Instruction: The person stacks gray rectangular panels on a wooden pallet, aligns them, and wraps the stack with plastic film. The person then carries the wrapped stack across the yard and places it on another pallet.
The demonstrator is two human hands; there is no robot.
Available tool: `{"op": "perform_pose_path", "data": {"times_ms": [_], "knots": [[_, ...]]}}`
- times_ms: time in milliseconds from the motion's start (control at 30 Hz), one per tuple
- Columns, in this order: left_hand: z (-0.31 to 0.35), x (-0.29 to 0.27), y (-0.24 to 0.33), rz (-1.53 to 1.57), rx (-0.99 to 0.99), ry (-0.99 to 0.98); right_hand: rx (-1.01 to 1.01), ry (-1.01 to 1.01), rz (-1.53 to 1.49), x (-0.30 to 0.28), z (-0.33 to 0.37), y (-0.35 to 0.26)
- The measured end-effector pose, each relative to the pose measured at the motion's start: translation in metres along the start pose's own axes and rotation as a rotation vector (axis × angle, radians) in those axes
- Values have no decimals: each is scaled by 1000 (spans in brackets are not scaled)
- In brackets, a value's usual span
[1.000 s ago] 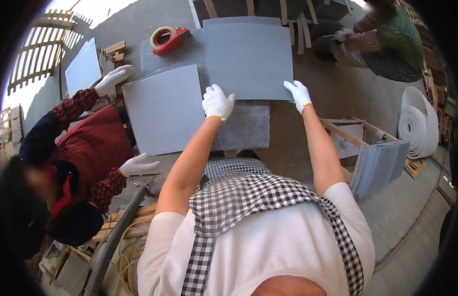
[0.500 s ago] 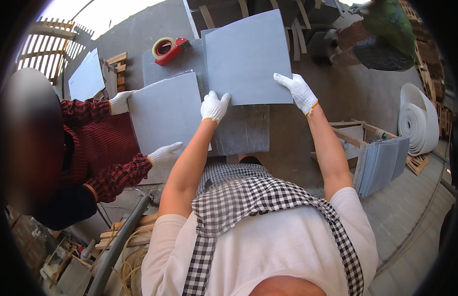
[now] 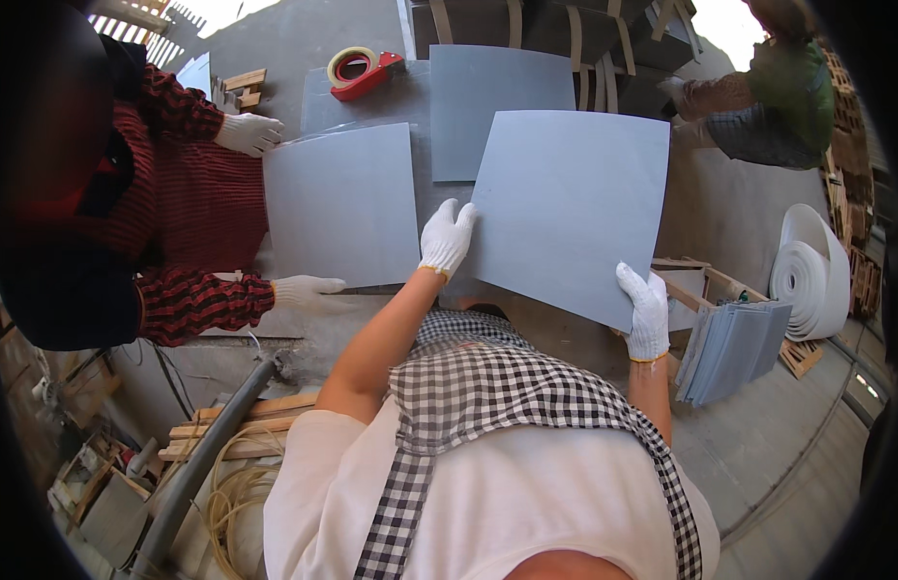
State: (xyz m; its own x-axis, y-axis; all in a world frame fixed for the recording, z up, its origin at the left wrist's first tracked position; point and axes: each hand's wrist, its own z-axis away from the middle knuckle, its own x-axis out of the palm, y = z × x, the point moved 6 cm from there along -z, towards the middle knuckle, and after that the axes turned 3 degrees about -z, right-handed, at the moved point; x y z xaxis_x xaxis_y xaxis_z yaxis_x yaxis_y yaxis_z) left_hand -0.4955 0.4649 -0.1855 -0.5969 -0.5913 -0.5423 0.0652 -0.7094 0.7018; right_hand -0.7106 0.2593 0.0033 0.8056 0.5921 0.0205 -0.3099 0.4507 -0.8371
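Between my two white-gloved hands is a square grey sheet (image 3: 570, 208), tilted and turned askew. My left hand (image 3: 448, 237) closes on its near left edge. At the near right corner my right hand (image 3: 646, 311) grips it, thumb on top and fingers hidden beneath. Behind it, another grey sheet (image 3: 497, 101) lies on the worktable (image 3: 318, 108). To the left lies a light grey sheet (image 3: 347, 208), beside a co-worker in a red and black sleeve (image 3: 207, 307). One gloved hand of theirs (image 3: 248, 133) is at its far left corner, the other (image 3: 309, 293) near its front edge.
A red tape dispenser (image 3: 362, 77) with a yellowish roll sits at the table's back. At right are a wooden crate with grey sheets (image 3: 729, 353) and a white foam roll (image 3: 807, 275). A metal pipe (image 3: 212, 459) runs at lower left. Someone in green (image 3: 792, 97) is at far right.
The held sheet has come nearer and to the right, rotating and uncovering the sheet behind it. My right hand has come down toward me. The co-worker's far hand has shifted slightly.
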Motion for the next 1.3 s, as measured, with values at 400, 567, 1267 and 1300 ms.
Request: {"op": "perform_pose_path", "data": {"times_ms": [400,567,1267,1300], "knots": [[57,53,-37,242,-292,-95,232,-148,-29,-95,43,104],[92,53,-63,185,-311,58,392,-206,-8,-123,11,186],[134,37,-110,49,-658,-70,522,-309,112,-109,-57,290],[136,46,-123,146,-667,-109,520,-324,128,-107,-59,290]]}}
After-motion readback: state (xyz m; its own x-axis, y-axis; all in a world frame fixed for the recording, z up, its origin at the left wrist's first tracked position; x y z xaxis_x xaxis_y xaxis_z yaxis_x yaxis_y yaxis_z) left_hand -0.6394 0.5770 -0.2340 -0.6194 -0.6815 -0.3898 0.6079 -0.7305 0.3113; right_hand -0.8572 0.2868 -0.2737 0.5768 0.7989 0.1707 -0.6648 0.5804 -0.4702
